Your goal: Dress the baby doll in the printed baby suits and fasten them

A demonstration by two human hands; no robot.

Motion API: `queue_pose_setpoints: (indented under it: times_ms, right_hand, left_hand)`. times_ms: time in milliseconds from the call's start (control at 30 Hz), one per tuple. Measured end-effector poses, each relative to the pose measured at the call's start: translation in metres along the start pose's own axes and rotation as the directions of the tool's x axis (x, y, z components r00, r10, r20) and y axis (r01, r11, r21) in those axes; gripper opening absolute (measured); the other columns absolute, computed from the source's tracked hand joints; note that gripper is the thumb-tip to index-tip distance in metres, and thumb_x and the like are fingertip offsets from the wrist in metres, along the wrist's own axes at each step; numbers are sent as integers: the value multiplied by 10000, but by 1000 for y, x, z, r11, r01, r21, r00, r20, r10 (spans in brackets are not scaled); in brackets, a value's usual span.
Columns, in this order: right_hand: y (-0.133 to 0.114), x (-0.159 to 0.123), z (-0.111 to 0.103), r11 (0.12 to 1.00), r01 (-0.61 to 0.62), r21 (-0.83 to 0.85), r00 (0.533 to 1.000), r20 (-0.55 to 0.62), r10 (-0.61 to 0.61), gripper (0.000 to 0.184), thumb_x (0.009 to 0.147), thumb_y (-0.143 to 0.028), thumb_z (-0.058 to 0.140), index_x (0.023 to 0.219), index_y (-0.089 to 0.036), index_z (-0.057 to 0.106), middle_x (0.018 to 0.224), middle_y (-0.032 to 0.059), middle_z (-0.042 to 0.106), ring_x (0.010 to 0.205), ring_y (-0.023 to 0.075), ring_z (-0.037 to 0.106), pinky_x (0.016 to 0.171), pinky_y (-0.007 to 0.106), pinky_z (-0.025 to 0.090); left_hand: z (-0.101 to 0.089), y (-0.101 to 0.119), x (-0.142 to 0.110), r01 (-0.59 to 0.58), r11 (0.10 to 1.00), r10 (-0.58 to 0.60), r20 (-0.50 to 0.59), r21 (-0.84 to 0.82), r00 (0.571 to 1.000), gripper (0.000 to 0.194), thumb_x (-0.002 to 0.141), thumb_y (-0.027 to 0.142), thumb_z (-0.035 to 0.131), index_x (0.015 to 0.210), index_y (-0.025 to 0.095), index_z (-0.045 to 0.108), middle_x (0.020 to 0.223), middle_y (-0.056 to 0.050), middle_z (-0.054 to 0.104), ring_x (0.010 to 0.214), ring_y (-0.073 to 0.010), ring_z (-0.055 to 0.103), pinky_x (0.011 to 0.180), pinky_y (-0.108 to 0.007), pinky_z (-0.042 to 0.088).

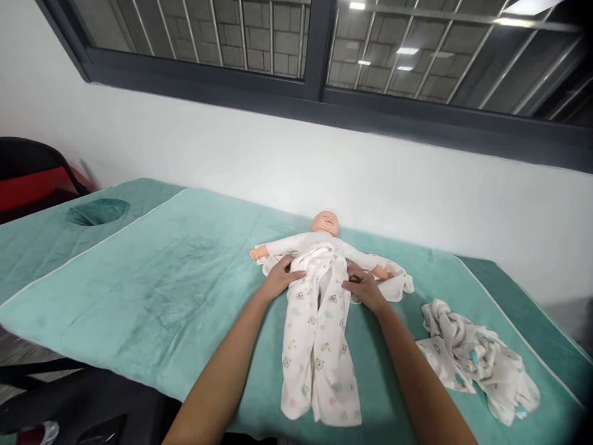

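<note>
A baby doll (325,222) lies on its back with its head toward the wall and its arms spread in white sleeves. White baby pants (319,334) with a small animal print lie over its lower body, legs pointing toward me. My left hand (279,278) pinches the left side of the pants near the waist. On the opposite side, my right hand (364,287) has its fingers closed on the pants' edge. A white garment flap (393,284) spreads out under the doll's arm on the right. The doll's legs are hidden by the pants.
A green padded bed (139,278) carries everything, with a face hole (98,211) at its left end. A crumpled printed white cloth (477,358) lies at right. Behind are a white wall and barred window; a black and red chair (34,179) stands far left.
</note>
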State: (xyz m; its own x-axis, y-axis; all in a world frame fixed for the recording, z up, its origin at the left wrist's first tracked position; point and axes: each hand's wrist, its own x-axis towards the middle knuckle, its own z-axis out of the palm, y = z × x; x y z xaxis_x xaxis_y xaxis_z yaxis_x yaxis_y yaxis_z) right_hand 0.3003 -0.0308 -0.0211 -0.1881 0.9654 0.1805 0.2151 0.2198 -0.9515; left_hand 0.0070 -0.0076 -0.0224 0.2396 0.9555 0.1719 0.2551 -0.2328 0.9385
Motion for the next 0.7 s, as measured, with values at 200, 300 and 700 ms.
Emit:
queue_pose_setpoints:
  times_ms: [200,300,700]
  right_hand:
    - [3,-7,5,982,-15,190,999,-42,23,793,642,-361,840,1350,-314,487,1379,77,501,1173,244,537,902,377,516]
    - [7,-2,0,980,-54,194,999,5,54,921,615,-369,855,1426,-317,421,1439,95,456,1207,259,533,969,419,496]
    - [11,3,-5,991,-80,106,990,120,68,361,648,-289,779,899,-221,529,771,-55,485,710,126,467,652,242,383]
  left_hand:
    - [5,8,-11,-108,993,110,-65,40,992,381,854,533,599,826,162,678,970,-51,591,962,-214,567,901,-339,439]
    - [-5,12,-17,-31,998,38,126,-53,991,407,853,513,606,1076,178,666,1135,-63,606,1085,-245,559,975,-366,422]
    - [-5,12,-34,-9,1000,11,179,-11,984,749,633,434,829,1276,205,523,1265,-70,556,1159,-250,528,978,-345,429]
